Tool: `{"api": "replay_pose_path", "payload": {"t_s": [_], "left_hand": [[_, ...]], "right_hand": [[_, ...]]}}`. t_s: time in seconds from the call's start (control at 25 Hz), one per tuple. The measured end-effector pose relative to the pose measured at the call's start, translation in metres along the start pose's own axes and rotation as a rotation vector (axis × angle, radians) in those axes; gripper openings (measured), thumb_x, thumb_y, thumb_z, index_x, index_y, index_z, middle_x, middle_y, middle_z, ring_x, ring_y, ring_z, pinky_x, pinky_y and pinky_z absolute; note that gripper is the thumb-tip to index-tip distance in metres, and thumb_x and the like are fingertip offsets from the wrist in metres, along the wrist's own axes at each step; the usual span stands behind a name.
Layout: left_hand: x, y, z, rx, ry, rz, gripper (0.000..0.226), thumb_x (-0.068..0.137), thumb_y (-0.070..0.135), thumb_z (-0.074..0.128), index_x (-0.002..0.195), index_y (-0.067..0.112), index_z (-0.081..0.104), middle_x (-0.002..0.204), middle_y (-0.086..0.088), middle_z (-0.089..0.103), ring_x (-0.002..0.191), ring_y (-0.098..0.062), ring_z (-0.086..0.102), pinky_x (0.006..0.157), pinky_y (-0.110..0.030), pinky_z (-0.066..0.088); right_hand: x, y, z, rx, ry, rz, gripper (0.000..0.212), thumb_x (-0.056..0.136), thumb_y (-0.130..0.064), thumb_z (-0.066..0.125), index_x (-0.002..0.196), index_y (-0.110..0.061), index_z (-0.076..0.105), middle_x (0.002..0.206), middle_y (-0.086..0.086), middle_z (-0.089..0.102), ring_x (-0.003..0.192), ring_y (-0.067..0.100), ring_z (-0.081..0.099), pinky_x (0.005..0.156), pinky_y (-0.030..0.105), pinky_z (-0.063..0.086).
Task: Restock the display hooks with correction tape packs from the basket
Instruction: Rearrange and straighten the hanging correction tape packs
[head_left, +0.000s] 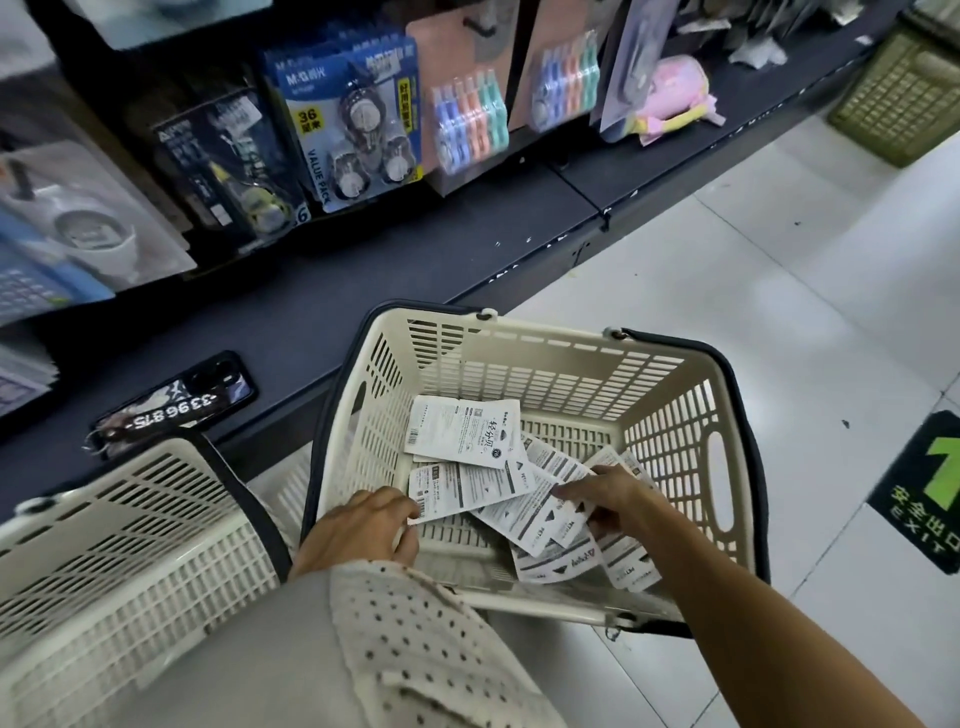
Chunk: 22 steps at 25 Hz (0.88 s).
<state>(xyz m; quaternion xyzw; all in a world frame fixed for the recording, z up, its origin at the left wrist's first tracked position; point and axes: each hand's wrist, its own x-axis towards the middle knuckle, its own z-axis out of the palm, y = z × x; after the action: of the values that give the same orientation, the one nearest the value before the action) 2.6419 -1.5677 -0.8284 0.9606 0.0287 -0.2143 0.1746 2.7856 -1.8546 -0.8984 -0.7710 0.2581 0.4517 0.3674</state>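
A cream plastic basket (670, 410) with dark handles stands on the floor below me. Several white correction tape packs (462, 431) lie face down in it. My left hand (363, 525) reaches in at the near left and pinches the corner of one pack (457, 491). My right hand (608, 499) is inside at the right, its fingers curled over the edge of other packs (540, 519). On the display above hang blue correction tape packs (348, 124) and pastel multi-packs (470, 122) on hooks.
A second cream basket (130, 525) sits at my left. A phone with a strap (176, 402) lies on the dark shelf base (415, 260). A green crate (904, 98) stands at the far right on the white tiled floor (779, 270).
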Motion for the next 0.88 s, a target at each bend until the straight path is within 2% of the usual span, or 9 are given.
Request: {"api": "replay_pose_path", "payload": {"t_s": [0.12, 0.2, 0.32, 0.4, 0.48, 0.6, 0.76, 0.8, 0.88], "left_hand": [[-0.001, 0.002, -0.002, -0.005, -0.015, -0.006, 0.036, 0.104, 0.039, 0.040, 0.136, 0.032, 0.056, 0.140, 0.017, 0.054, 0.124, -0.005, 0.050, 0.097, -0.025, 0.046], [-0.003, 0.003, -0.005, 0.005, -0.017, -0.011, 0.037, 0.104, 0.040, 0.040, 0.138, 0.033, 0.055, 0.142, 0.018, 0.053, 0.125, -0.006, 0.050, 0.098, -0.026, 0.046], [-0.004, 0.004, -0.008, -0.013, -0.021, -0.012, 0.038, 0.103, 0.040, 0.044, 0.141, 0.034, 0.051, 0.145, 0.018, 0.052, 0.127, -0.006, 0.050, 0.099, -0.026, 0.045], [-0.004, 0.007, -0.010, -0.044, -0.015, -0.047, 0.046, 0.100, 0.041, 0.053, 0.145, 0.037, 0.043, 0.149, 0.018, 0.050, 0.130, -0.005, 0.050, 0.100, -0.026, 0.044], [-0.004, 0.011, -0.012, -0.179, -0.047, -0.098, 0.074, 0.090, 0.046, 0.070, 0.153, 0.040, 0.031, 0.156, 0.016, 0.044, 0.138, -0.009, 0.046, 0.111, -0.033, 0.041], [-0.008, 0.028, -0.030, -0.662, -0.024, -0.140, 0.123, 0.057, 0.070, 0.085, 0.156, 0.043, 0.018, 0.162, 0.008, 0.035, 0.146, -0.018, 0.037, 0.121, -0.050, 0.031], [-0.010, 0.027, -0.060, -0.658, 0.600, -0.168, 0.102, 0.047, 0.076, 0.075, 0.135, 0.043, 0.038, 0.137, 0.009, 0.041, 0.129, -0.016, 0.042, 0.110, -0.047, 0.040], [-0.010, 0.024, -0.066, -0.644, 0.610, -0.139, 0.099, 0.047, 0.072, 0.080, 0.135, 0.047, 0.040, 0.136, 0.015, 0.040, 0.131, -0.015, 0.042, 0.110, -0.043, 0.039], [-0.010, 0.021, -0.072, -0.706, 0.412, -0.050, 0.090, 0.053, 0.053, 0.094, 0.131, 0.054, 0.050, 0.135, 0.026, 0.050, 0.130, -0.012, 0.053, 0.110, -0.043, 0.045]], "right_hand": [[-0.008, -0.006, 0.005, 0.213, -0.067, -0.132, 0.055, 0.079, -0.003, 0.082, 0.126, -0.018, 0.056, 0.095, 0.017, 0.076, 0.067, 0.029, 0.074, 0.054, 0.037, 0.060], [-0.017, -0.023, 0.010, 0.307, -0.057, -0.260, 0.063, 0.082, 0.007, 0.072, 0.130, -0.029, 0.057, 0.084, 0.014, 0.074, 0.053, 0.021, 0.067, 0.047, 0.033, 0.057], [-0.037, -0.057, 0.020, 0.516, -0.037, -0.265, 0.049, 0.081, 0.017, 0.059, 0.119, -0.013, 0.068, 0.057, 0.007, 0.068, 0.033, 0.011, 0.049, 0.035, 0.023, 0.045], [-0.054, -0.076, 0.026, 0.610, -0.037, -0.223, 0.042, 0.080, 0.019, 0.053, 0.110, -0.005, 0.070, 0.046, 0.002, 0.060, 0.029, 0.007, 0.041, 0.037, 0.024, 0.049], [-0.071, -0.088, 0.030, 0.710, -0.070, -0.199, 0.037, 0.080, 0.018, 0.050, 0.102, -0.005, 0.070, 0.043, 0.001, 0.052, 0.030, 0.006, 0.035, 0.042, 0.028, 0.055], [-0.104, -0.103, 0.032, 0.865, -0.188, -0.175, 0.029, 0.083, 0.013, 0.047, 0.092, -0.008, 0.065, 0.056, 0.003, 0.043, 0.032, 0.005, 0.030, 0.046, 0.030, 0.058], [-0.151, -0.115, 0.035, 0.842, -0.372, -0.184, 0.025, 0.084, 0.009, 0.045, 0.089, -0.011, 0.060, 0.049, 0.001, 0.041, 0.033, 0.006, 0.030, 0.059, 0.037, 0.064], [-0.161, -0.117, 0.037, 0.814, -0.404, -0.192, 0.025, 0.083, 0.008, 0.046, 0.090, -0.011, 0.061, 0.049, 0.001, 0.040, 0.034, 0.007, 0.031, 0.069, 0.040, 0.064], [-0.175, -0.123, 0.043, 0.766, -0.475, -0.215, 0.024, 0.082, 0.003, 0.047, 0.089, -0.013, 0.063, 0.048, 0.000, 0.043, 0.036, 0.009, 0.037, 0.082, 0.043, 0.057]]}}
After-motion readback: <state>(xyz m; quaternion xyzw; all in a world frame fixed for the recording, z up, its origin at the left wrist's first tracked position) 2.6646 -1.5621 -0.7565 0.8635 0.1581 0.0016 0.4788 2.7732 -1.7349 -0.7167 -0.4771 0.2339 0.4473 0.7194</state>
